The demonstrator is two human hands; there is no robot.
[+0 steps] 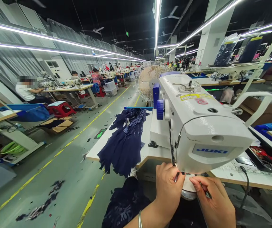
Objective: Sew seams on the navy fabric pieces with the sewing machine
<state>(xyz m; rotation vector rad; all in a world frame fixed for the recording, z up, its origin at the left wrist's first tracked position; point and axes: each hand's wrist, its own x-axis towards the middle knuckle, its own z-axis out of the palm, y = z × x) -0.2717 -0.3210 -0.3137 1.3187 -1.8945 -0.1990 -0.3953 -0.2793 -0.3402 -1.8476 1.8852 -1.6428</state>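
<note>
A white JUKI sewing machine (197, 126) fills the middle of the view on a white table (150, 148). My left hand (168, 186) is raised under the machine's head, fingers pinched together near the needle area. My right hand (213, 199) sits just to its right, fingers curled in a pinch, with a small dark item showing by the fingers that I cannot name. What the fingers hold, if anything, is too small to make out. A pile of dark navy fabric (126, 139) lies on the table's left part and hangs over its edge.
More navy fabric (124, 202) lies below the table by my lap. A standing fan (149, 79) is behind the machine. Seated workers (28, 90) are at tables on the left. Scraps (41, 202) litter the grey floor beside a yellow line.
</note>
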